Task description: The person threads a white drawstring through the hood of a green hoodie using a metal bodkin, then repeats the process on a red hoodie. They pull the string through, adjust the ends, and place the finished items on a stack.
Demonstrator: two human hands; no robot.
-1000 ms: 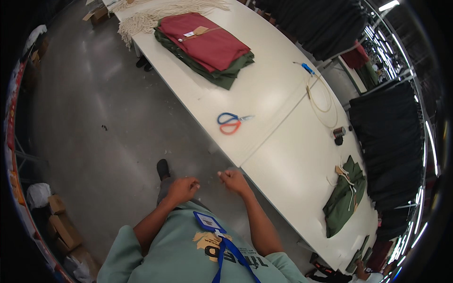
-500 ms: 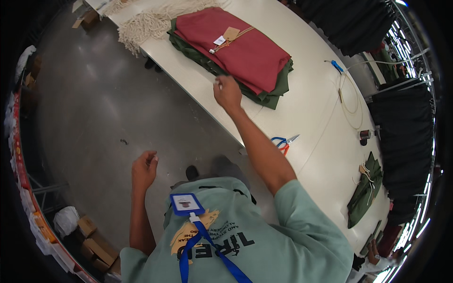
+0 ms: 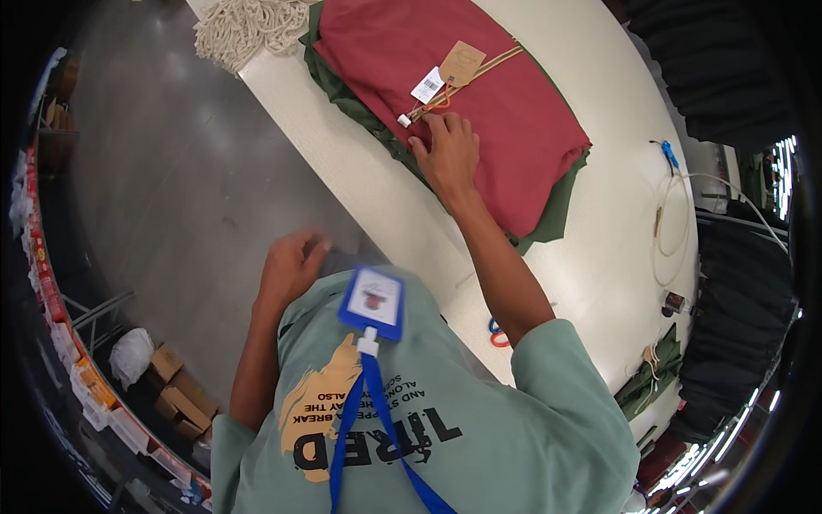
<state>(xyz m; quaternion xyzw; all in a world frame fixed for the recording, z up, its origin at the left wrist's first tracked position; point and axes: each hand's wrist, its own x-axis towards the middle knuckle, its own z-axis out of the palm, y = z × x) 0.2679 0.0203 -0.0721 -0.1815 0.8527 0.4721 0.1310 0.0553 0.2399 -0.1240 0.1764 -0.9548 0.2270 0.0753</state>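
A folded red cloth piece (image 3: 505,111) lies on top of folded dark green cloth (image 3: 342,94) on the table. A tan band (image 3: 492,64) crosses the red cloth, with a brown paper tag (image 3: 461,62) and a white barcode label (image 3: 426,86) at it. My right hand (image 3: 451,154) rests on the red cloth just below the band's near end, fingers extended and thumb apart. My left hand (image 3: 294,261) hangs in the air beside the table edge, loosely curled with thumb and forefinger apart. It is somewhat blurred and appears to hold nothing.
Cream fringe (image 3: 244,34) hangs over the table's far left corner. Blue-and-red-handled scissors (image 3: 498,334) lie partly behind my right forearm. A pale hose (image 3: 658,231) with a blue tool (image 3: 669,154), and another green bundle (image 3: 655,368), lie rightward. Cardboard boxes (image 3: 184,394) stand lower left.
My right hand has moved from the near edge of the stack onto the red cloth by the band. My left hand has shifted slightly up and right. The view has come closer to the stack.
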